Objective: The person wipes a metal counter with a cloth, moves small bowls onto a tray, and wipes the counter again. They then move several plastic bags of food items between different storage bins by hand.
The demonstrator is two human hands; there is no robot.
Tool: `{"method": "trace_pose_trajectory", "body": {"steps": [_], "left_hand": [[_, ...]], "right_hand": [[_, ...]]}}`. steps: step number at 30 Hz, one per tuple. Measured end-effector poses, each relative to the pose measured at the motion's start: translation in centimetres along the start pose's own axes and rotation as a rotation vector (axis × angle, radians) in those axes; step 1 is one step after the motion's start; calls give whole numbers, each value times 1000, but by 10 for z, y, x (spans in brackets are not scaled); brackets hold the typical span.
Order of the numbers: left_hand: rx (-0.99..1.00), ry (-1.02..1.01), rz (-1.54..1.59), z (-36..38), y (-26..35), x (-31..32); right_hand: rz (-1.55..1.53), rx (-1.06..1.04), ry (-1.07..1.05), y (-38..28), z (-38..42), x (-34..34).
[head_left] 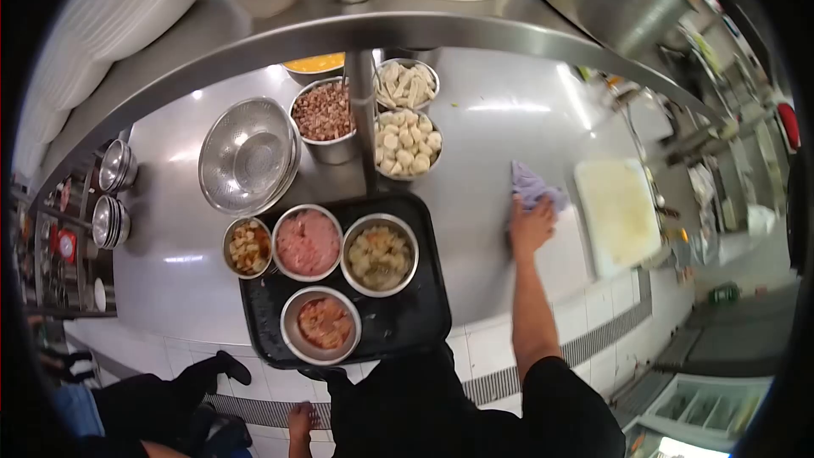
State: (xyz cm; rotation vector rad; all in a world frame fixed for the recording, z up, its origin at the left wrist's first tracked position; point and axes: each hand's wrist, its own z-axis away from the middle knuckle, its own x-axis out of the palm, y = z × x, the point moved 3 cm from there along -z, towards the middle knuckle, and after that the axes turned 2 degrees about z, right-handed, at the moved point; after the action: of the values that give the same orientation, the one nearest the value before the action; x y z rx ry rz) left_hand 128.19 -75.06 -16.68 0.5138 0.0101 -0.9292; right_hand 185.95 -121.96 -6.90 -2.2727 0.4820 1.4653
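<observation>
My right hand (532,225) presses a crumpled purple cloth (536,187) onto the steel counter, its fingers bent over the cloth's lower edge. Low beside my body hangs my left hand (301,418), small in view, fingers curled in and nothing visible in them. Left of the cloth, a black tray (432,305) reaches over the counter's front edge. On it stand steel bowls of pink minced meat (307,242), pale chopped pieces in liquid (379,258) and orange-red raw meat (324,323). A smaller bowl of browned cubes (249,248) sits at the tray's left corner.
A white cutting board (617,214) lies right of the cloth. Behind the tray are a perforated colander (250,157) and tubs of diced meat (322,112), white balls (409,144) and pale strips (405,85). A steel shelf (407,31) crosses above. Another person (127,407) is at lower left.
</observation>
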Motion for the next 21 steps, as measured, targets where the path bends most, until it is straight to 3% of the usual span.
{"method": "trace_pose_trajectory", "body": {"steps": [2, 5, 8, 11, 12, 13, 15, 16, 18, 19, 21], "left_hand": [[-136, 24, -92, 15, -30, 29], [-198, 50, -61, 42, -60, 67], [-107, 48, 136, 71, -23, 125], [29, 1, 192, 80, 26, 169], [61, -13, 213, 79, 36, 178], [90, -34, 231, 79, 44, 186], [112, -106, 357, 93, 73, 202], [133, -145, 486, 88, 76, 203], [154, -144, 687, 98, 90, 208], [191, -153, 736, 100, 97, 209], [257, -163, 779, 90, 100, 206]], "right_hand": [[-36, 52, -24, -3, -87, 20], [-46, -69, -143, -38, -192, 82], [-167, -199, -229, -125, -239, 122], [-317, -647, -218, -219, -220, 142], [-366, -861, -173, -238, -192, 130], [-577, -950, -149, -246, -165, 100], [-862, -1055, -267, -235, -126, 70], [-859, -1180, -272, -221, -109, 74], [-768, -1302, -488, -167, -66, 39], [-551, -1192, -670, -136, -38, 18], [-734, -1506, -448, -68, -1, -41]]}}
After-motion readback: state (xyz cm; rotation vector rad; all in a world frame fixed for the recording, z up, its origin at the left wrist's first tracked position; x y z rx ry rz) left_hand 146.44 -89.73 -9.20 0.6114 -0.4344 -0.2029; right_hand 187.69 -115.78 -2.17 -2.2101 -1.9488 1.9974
